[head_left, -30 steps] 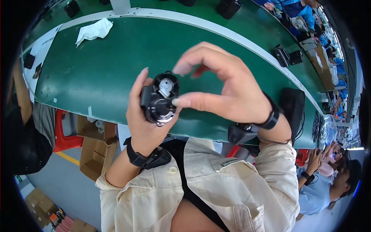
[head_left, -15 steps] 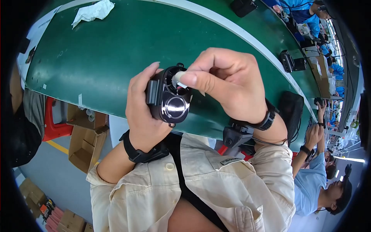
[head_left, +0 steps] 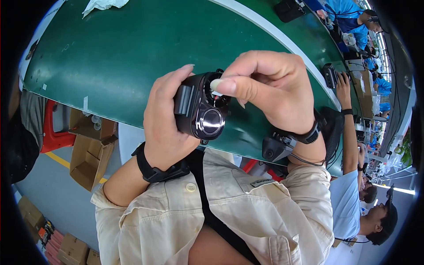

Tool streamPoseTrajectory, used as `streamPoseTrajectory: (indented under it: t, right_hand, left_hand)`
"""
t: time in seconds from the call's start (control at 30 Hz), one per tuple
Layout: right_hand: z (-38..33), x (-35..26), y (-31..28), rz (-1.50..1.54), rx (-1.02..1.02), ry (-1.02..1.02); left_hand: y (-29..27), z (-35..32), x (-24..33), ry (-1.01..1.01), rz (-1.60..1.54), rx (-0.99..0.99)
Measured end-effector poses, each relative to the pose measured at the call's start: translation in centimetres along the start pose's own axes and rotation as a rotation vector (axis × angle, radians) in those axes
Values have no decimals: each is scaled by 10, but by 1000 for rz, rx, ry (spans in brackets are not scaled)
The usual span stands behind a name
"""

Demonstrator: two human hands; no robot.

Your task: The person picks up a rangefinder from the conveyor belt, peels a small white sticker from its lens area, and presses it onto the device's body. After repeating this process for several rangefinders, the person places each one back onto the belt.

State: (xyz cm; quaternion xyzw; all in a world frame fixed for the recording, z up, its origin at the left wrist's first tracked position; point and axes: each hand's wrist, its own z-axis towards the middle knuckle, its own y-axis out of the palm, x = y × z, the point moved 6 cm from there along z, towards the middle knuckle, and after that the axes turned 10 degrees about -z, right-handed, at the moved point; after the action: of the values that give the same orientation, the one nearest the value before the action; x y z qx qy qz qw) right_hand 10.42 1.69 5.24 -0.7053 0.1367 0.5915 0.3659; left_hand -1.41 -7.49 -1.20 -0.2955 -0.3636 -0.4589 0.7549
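Note:
A glossy black handheld device (head_left: 209,123) is tilted in front of my chest. It has two round openings on its face, a ribbed clip-like piece on its left side and small loops at its ends. My left hand (head_left: 164,112) wraps round its left side and underside. Over the upper round opening my right hand (head_left: 273,90) is closed, thumb and forefinger pressed together on a small white piece (head_left: 217,93). The fingertips partly hide that piece and the opening's inside. The lower round part is covered by a shiny, silvery reflecting face.
A white crumpled cloth (head_left: 104,4) lies on the green table (head_left: 110,57) at the far left. A black device (head_left: 329,76) stands by the white strip on the right, under a co-worker's hand (head_left: 343,90). Open cardboard boxes (head_left: 88,159) and a red stool (head_left: 55,132) are at lower left.
Both hands and the black device have shifted slightly right, the right fingers still at the upper opening. At the right, a co-worker's arm has reached forward to the black device on the table.

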Motion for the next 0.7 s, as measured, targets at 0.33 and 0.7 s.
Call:
streamPoseTrajectory:
  t: [0.33,0.7]
  right_hand:
    - [-17,-29,14,-861,374,-779]
    - [-17,-30,11,-980,226,-811]
  left_hand:
    - [-4,-4,-3,-87,39,33]
    - [-1,1,1,-4,135,29]
